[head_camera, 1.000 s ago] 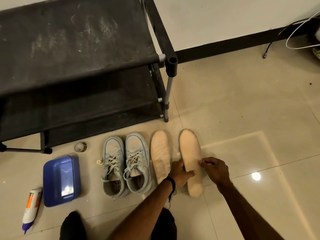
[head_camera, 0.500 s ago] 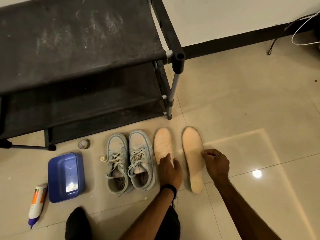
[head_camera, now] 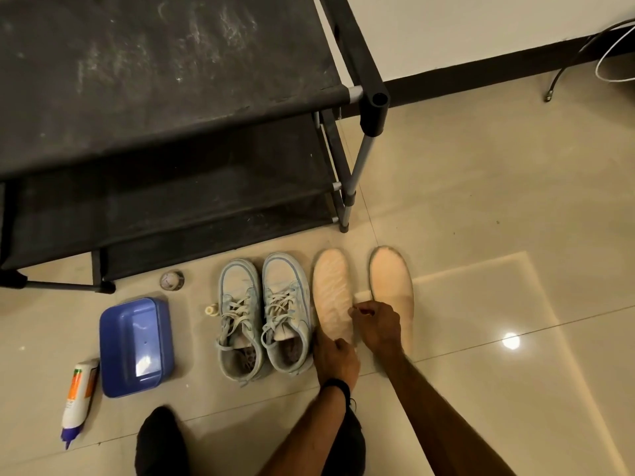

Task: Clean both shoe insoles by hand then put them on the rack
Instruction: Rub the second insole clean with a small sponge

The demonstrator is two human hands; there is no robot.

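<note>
Left insole (head_camera: 331, 293) on floor tile at 3 o'clock of sneakers (head_camera: 264, 314). Left hand (head_camera: 335, 359) grips heel end; right hand (head_camera: 376, 324) pinches inner edge. Right insole (head_camera: 391, 286) alongside, untouched. Judged light, floppy foam: lift by heel, support midsection.

2 pale peach insoles lie flat on the tiled floor, toes pointing far, side by side but apart. The left insole (head_camera: 331, 297) shows whitish streaks and sits just right of the shoes; hands cover its heel. The right insole (head_camera: 391, 286) looks smoother, its heel end partly hidden. The black rack (head_camera: 165, 97) stands far-left, its shelves dusty.
</note>
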